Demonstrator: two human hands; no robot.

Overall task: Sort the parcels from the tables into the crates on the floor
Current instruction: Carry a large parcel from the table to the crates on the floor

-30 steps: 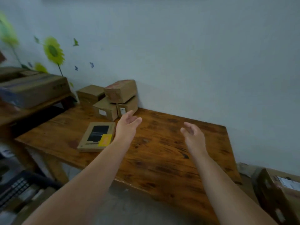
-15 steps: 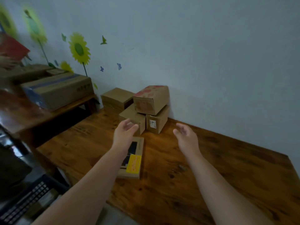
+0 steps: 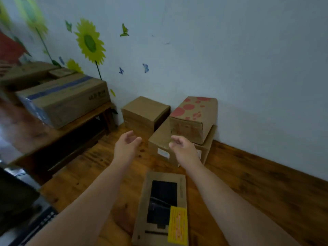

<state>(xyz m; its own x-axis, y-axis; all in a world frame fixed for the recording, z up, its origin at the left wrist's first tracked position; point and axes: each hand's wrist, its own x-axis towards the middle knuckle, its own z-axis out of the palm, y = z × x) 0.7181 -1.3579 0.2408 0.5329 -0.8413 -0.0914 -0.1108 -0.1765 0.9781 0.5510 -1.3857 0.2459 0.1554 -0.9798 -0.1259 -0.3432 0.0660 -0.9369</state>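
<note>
Sunflower stickers [image 3: 89,43] dot the pale wall behind a wooden bench [image 3: 257,189]. Small cardboard parcels cluster against that wall: a red-spotted box [image 3: 194,118] rests atop two plain ones, another plain box [image 3: 144,112] just left of it. Both the left hand [image 3: 126,148] and right hand [image 3: 184,150] hover before the stack, fingers spread, holding nothing. Nearer than the stack lies a flat parcel [image 3: 163,208], long axis pointing toward the wall; bare bench stretches right of it.
</note>
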